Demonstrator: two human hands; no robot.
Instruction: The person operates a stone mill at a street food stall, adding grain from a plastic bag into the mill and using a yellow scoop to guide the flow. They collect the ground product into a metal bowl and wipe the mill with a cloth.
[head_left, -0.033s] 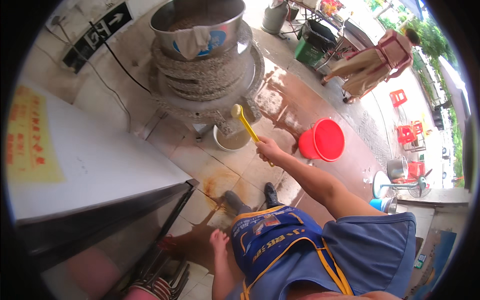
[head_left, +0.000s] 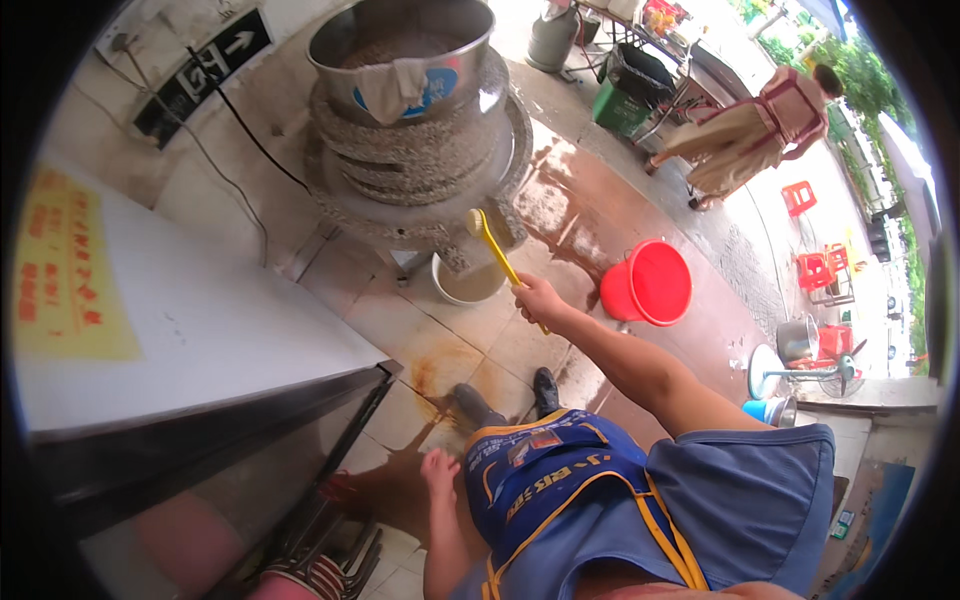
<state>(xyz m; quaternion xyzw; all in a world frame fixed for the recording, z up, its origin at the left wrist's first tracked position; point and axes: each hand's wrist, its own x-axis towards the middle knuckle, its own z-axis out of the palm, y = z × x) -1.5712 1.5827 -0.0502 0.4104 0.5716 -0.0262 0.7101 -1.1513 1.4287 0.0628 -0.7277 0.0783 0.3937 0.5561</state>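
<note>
My right hand [head_left: 538, 300] is closed round the handle of a yellow long-handled brush [head_left: 498, 248]. Its pale bristle head points up and away from me, in front of the stone mill [head_left: 410, 160]. Below the mill's spout stands a white bucket [head_left: 468, 285] with cloudy greyish liquid in it. A steel basin [head_left: 335, 55] with a grainy brown mass inside rests on top of the mill, a pale cloth [head_left: 398, 90] draped over its rim. My left hand [head_left: 440, 470] hangs beside my blue apron [head_left: 550, 465], fingers loosely bent and apart, holding nothing.
A red bucket [head_left: 648, 283] stands on the wet floor to the right. At the left is a white-topped counter [head_left: 230, 330]. Farther off, a person [head_left: 760, 135] is near a green bin [head_left: 622, 105]. A fan [head_left: 800, 372] stands at the right, with red stools [head_left: 798, 198] beyond.
The surroundings have shifted slightly right and down in the picture. My right hand keeps its hold on the brush, and the left fingers look slightly more bent.
</note>
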